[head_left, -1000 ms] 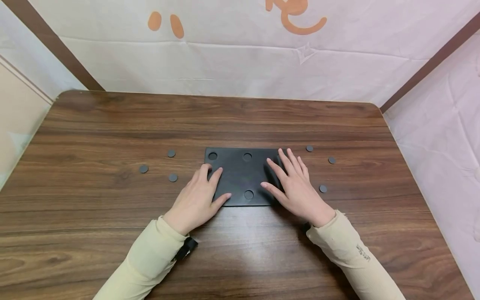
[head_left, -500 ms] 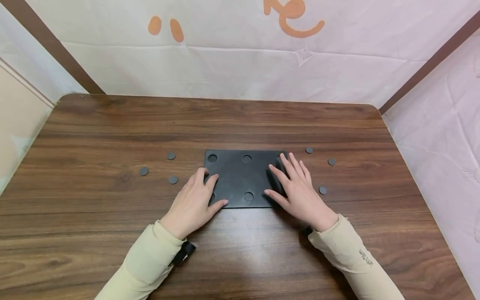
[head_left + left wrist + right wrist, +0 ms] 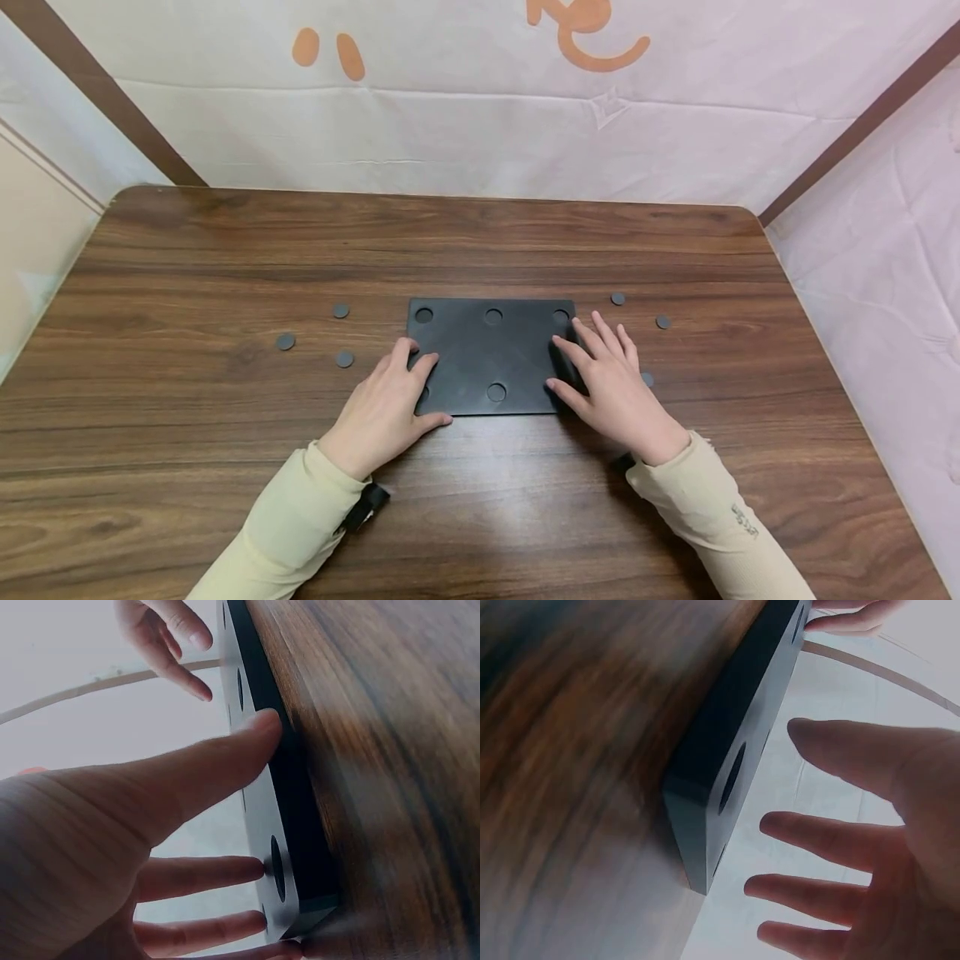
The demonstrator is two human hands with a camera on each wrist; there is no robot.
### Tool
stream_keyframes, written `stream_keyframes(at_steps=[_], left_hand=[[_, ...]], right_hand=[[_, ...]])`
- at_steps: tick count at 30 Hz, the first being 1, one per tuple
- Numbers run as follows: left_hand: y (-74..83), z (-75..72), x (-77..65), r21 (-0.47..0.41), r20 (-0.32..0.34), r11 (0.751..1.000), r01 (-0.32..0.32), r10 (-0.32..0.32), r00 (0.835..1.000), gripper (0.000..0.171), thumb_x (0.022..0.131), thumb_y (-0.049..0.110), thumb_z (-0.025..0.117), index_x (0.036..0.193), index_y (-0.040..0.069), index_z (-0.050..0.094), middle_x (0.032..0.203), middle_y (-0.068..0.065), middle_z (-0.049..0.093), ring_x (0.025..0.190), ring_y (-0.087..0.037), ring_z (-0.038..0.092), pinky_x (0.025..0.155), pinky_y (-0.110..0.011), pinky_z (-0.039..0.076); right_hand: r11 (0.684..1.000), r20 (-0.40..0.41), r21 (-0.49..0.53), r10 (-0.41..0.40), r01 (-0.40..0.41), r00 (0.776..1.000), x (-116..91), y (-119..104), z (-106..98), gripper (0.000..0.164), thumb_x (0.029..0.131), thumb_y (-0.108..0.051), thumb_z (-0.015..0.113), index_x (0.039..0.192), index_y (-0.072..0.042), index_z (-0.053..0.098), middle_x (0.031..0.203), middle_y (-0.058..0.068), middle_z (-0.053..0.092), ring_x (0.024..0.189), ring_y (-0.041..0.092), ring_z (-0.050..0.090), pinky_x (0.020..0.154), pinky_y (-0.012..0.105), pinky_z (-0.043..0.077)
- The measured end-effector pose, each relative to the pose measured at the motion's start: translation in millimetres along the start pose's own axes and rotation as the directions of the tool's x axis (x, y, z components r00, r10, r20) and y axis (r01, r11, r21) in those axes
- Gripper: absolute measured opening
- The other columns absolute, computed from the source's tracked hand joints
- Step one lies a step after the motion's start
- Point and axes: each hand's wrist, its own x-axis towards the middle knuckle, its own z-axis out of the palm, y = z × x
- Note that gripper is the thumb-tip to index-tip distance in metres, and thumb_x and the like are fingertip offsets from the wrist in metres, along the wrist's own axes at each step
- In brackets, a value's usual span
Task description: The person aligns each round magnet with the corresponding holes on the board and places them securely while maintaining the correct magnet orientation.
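A flat black rectangular board (image 3: 465, 360) with round recesses lies on the wooden table. My left hand (image 3: 381, 410) is at its left end. In the left wrist view the thumb (image 3: 262, 727) touches the board's front side, while the other fingers reach straight to its top and left edge. Over the right end is my right hand (image 3: 618, 387), fingers spread and holding nothing; in the right wrist view they stand apart from the board (image 3: 720, 742). The recesses I can see hold nothing; the lower right one is hidden by the right hand.
Three small dark grey discs, one of them a disc (image 3: 344, 359) near my left hand, lie left of the board. Three more lie right of it, including a disc (image 3: 647, 379) partly covered by my right hand. A white curtain (image 3: 480, 133) hangs behind the table (image 3: 480, 233).
My right hand has moved right, off the board's top, uncovering the upper right recess. The left hand has shifted slightly left, its thumb now at the front edge. Board and discs stay put.
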Motion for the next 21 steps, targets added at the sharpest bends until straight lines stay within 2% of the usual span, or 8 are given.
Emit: stream_keyframes(at_steps=[10,16,21], left_hand=[[1.0,-1.5,1.2,-0.018,0.01,1.0,0.021,-0.02,1.0,0.069,0.073,0.034,0.084,0.127,-0.002,0.059,0.124,-0.02,0.049,0.106,-0.035,0.055,0.069,-0.043,0.054],[5.1,-1.7,2.4,-0.027,0.045,0.998,0.054,-0.053,0.998,0.068,0.074,0.031,0.083,0.128,-0.002,0.058,0.127,-0.022,0.047,0.11,-0.038,0.054,0.076,-0.045,0.054],[5.9,-1.8,2.7,-0.027,0.051,0.997,0.072,-0.07,0.996,0.068,0.074,0.03,0.083,0.129,-0.002,0.058,0.127,-0.022,0.048,0.111,-0.038,0.054,0.077,-0.045,0.053]], right_hand=[[0.999,0.015,0.028,0.037,-0.038,0.999,-5.8,9.0,-1.2,0.049,0.09,-0.027,0.067,0.133,-0.006,0.057,0.145,0.025,0.04,0.142,0.044,0.022,0.111,0.064,0.014],[0.998,0.021,0.037,0.057,-0.057,0.998,-9.0,11.8,-1.6,0.04,0.091,-0.024,0.067,0.127,-0.008,0.063,0.144,0.026,0.042,0.14,0.046,0.024,0.109,0.065,0.018],[0.997,0.023,0.038,0.073,-0.074,0.997,-11.6,13.4,-2.2,0.04,0.092,-0.022,0.065,0.128,-0.006,0.062,0.142,0.027,0.044,0.138,0.046,0.03,0.105,0.066,0.027]])
